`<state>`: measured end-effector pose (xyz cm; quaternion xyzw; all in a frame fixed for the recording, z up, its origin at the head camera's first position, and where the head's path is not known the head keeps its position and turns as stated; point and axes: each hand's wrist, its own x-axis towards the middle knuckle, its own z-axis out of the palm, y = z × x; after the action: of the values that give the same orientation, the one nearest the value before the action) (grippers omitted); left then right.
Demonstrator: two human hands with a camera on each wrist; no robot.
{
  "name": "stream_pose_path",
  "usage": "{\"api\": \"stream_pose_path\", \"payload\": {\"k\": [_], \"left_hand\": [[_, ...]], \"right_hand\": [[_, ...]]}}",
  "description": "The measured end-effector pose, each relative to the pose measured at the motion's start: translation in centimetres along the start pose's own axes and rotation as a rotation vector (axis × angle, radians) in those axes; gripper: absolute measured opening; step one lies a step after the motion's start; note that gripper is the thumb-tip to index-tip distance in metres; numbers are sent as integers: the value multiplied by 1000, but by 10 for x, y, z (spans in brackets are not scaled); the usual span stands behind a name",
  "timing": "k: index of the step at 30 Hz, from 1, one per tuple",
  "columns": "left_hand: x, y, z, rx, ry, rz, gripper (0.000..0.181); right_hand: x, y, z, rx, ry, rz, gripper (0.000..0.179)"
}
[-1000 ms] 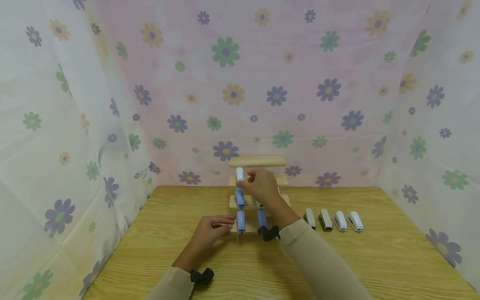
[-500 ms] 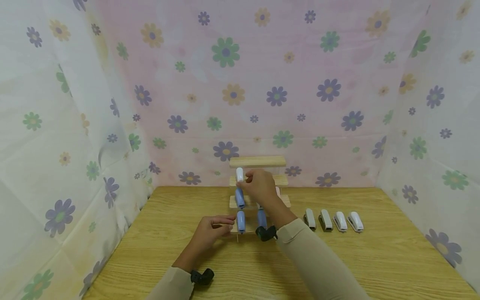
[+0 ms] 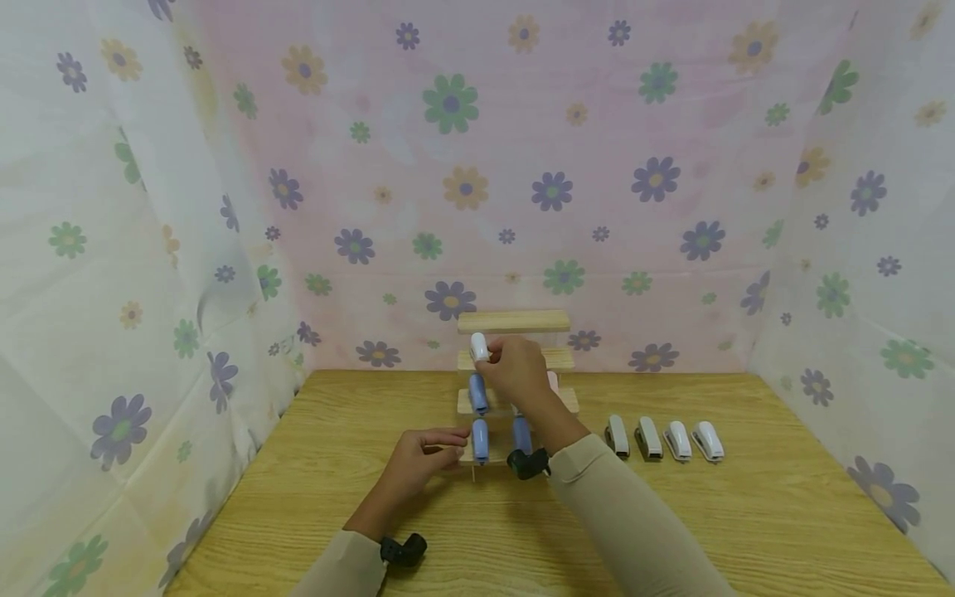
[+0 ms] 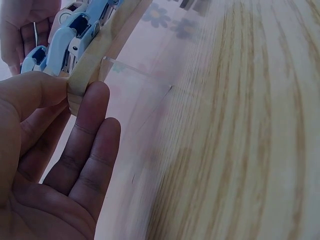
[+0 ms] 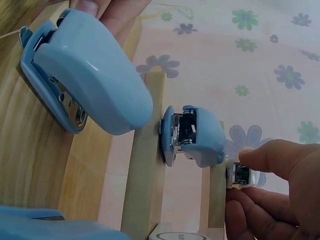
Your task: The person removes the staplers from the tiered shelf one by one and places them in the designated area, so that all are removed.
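A tiered wooden display stand (image 3: 513, 322) bears small staplers on its steps. My right hand (image 3: 520, 369) pinches a white stapler (image 3: 478, 346) between thumb and fingers at the left end of the third step up. In the right wrist view, the same white stapler (image 5: 243, 175) shows its front end, with the thumb on one side. My left hand (image 3: 423, 456) holds the left end of the lowest step (image 4: 79, 86), its fingers bent against the wood. Two blue staplers, one on the lowest step (image 3: 480, 441) and one above it (image 3: 477, 393), stand below the white one.
Another blue stapler (image 3: 521, 435) is on the lowest step, partly behind the right wrist. A pale pink stapler (image 3: 553, 381) shows past the right hand. Several grey and white staplers (image 3: 648, 438) line up on the table (image 3: 776, 514) to the right. Flowered cloth (image 3: 627, 207) hangs behind.
The white stapler has turned slightly in my right hand, its lower end swinging right. The right forearm has shifted a little left. My left hand stays in place.
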<state>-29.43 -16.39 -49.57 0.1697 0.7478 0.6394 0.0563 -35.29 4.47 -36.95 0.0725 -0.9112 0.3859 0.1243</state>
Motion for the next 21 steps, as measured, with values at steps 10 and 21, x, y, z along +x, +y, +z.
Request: {"api": "stream_pose_path", "payload": {"k": [10, 21], "left_hand": [[0, -2, -1, -1, 0, 5, 20], [2, -3, -1, 7, -7, 22, 23]], "right_hand": [[1, -4, 1, -37, -1, -44, 21], [2, 2, 0, -41, 70, -65, 14]]}}
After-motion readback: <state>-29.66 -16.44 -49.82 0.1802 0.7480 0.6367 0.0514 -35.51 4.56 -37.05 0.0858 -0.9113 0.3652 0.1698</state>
